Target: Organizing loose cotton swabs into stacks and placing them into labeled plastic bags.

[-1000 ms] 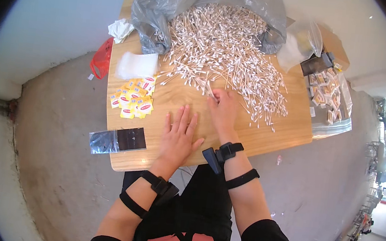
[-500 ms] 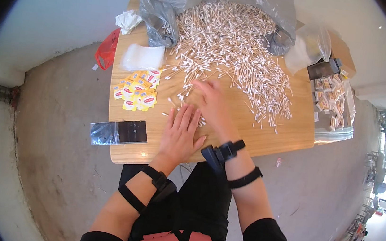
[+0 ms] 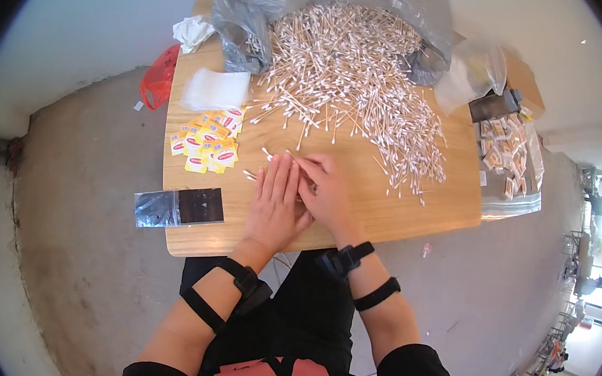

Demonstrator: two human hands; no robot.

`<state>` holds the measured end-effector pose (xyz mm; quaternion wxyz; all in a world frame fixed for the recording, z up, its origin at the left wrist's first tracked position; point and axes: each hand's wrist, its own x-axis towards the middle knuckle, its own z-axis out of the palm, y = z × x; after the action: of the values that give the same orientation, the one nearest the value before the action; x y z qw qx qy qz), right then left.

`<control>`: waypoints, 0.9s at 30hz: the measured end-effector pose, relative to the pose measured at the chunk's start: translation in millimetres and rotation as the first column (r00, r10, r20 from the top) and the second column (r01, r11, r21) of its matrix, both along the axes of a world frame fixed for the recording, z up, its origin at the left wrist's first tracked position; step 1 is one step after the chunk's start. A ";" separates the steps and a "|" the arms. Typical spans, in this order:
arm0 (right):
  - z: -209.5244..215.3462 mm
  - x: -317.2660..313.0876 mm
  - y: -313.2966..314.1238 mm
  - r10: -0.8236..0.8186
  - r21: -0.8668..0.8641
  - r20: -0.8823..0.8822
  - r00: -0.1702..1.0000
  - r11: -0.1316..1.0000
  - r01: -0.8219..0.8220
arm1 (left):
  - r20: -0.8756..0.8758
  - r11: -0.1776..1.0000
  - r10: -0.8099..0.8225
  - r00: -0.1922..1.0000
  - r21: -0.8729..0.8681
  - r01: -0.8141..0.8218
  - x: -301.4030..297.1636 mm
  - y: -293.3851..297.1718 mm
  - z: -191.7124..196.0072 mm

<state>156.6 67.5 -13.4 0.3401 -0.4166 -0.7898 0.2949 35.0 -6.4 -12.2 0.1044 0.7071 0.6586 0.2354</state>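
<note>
My left hand [image 3: 273, 203] lies flat near the front edge of the wooden table, its fingers stretched out over a few cotton swabs [image 3: 250, 175] whose white tips poke out past the fingers. Pressed up against it is my right hand [image 3: 328, 195], its fingers bent round some swabs; most of these are hidden under the two hands. Beyond them spreads a large heap of loose cotton swabs [image 3: 357, 83], spilling from a grey plastic bag [image 3: 239, 10]. To the left are a scatter of yellow-and-white printed packets [image 3: 206, 140] and a stack of clear plastic sleeves [image 3: 217, 91].
A clear-and-black pouch [image 3: 180, 206] overhangs the table's left front edge. Crumpled tissue [image 3: 192, 32] and a red bag [image 3: 157, 79] are at the far left. On the right, small filled packs [image 3: 506, 148] lie on plastic beside a cardboard box [image 3: 524, 83].
My right hand has come back from the near edge of the heap and closed in against my left hand. The left hand stays flat over the swabs. The view has shifted slightly.
</note>
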 end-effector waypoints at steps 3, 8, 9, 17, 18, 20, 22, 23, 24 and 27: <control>-1.3 7.5 -5.9 -0.220 -0.062 -0.046 0.974 0.974 0.217 | -0.031 1.000 -0.020 0.999 -0.023 0.019 0.6 3.4 -0.5; -5.6 9.1 18.1 -0.517 0.030 0.122 0.847 0.855 0.518 | -0.082 1.000 -0.025 0.996 -0.017 0.024 0.0 0.7 -1.2; -4.3 6.0 25.7 -0.523 0.035 0.186 0.832 0.850 0.526 | -0.081 1.000 -0.023 0.996 -0.006 0.023 1.7 0.0 -2.1; 4.9 -31.4 80.3 -0.503 0.178 0.393 0.770 0.863 0.473 | -0.034 0.998 -0.054 0.998 0.042 0.056 -0.7 -0.4 1.0; 2.9 -28.1 84.1 -0.456 0.125 0.365 0.812 0.888 0.443 | -0.029 0.999 -0.040 0.999 0.021 0.041 1.4 -0.2 2.3; -3.0 -16.7 88.5 -0.412 0.074 0.333 0.848 0.908 0.412 | -0.025 1.000 -0.029 0.999 0.000 0.029 4.2 1.4 4.0; -10.0 -9.6 87.7 -0.292 -0.049 0.030 0.956 0.955 0.293 | -0.064 0.999 -0.024 0.998 -0.024 0.022 3.8 0.6 3.1; -13.3 -2.3 83.6 -0.245 -0.003 0.020 0.969 0.970 0.245 | -0.057 1.000 -0.020 0.998 -0.025 0.018 4.0 1.2 0.4; -9.1 -1.5 75.9 -0.237 -0.008 0.018 0.971 0.971 0.238 | -0.066 1.000 -0.016 0.998 -0.005 0.016 2.0 1.2 -2.9; -1.9 7.4 47.9 -0.075 -0.074 0.203 0.976 0.993 0.092 | -0.078 1.000 -0.014 0.997 0.000 0.014 0.4 0.6 -3.3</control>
<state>164.0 115.4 -15.3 0.2535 -0.4906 -0.7889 0.2696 35.3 -5.8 -15.5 0.0804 0.7204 0.6571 0.2071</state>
